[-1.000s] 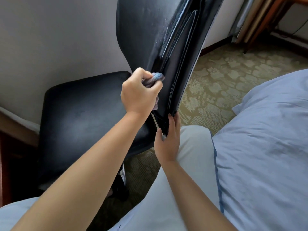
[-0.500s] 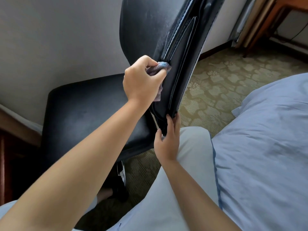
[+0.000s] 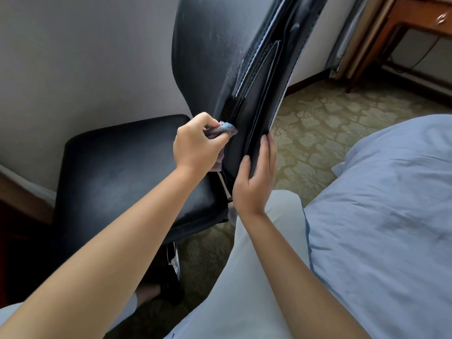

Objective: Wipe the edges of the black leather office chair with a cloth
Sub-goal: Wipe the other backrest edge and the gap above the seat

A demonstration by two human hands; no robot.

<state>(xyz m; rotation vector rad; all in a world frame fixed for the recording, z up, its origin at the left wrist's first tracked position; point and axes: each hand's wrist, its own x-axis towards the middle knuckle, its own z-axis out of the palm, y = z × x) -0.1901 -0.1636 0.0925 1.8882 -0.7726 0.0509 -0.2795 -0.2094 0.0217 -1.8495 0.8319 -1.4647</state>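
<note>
From the head view, the left hand (image 3: 198, 143) pinches a bunched cloth (image 3: 223, 127) against the side edge of the black leather chair's backrest (image 3: 210, 57), low down near the seat (image 3: 122, 162); the right hand (image 3: 254, 177) grips the backrest's lower corner (probably to steady it against the rubbing); patterned carpet (image 3: 318, 123) lies beyond, a blue-covered bed (image 3: 391, 204) to the right.

Patterned carpet (image 3: 318, 123), pale wall (image 3: 85, 57), blue bedding (image 3: 391, 204)

Cloth (image 3: 223, 128) slid lower — right hand (image 3: 254, 177) regripped higher up.
</note>
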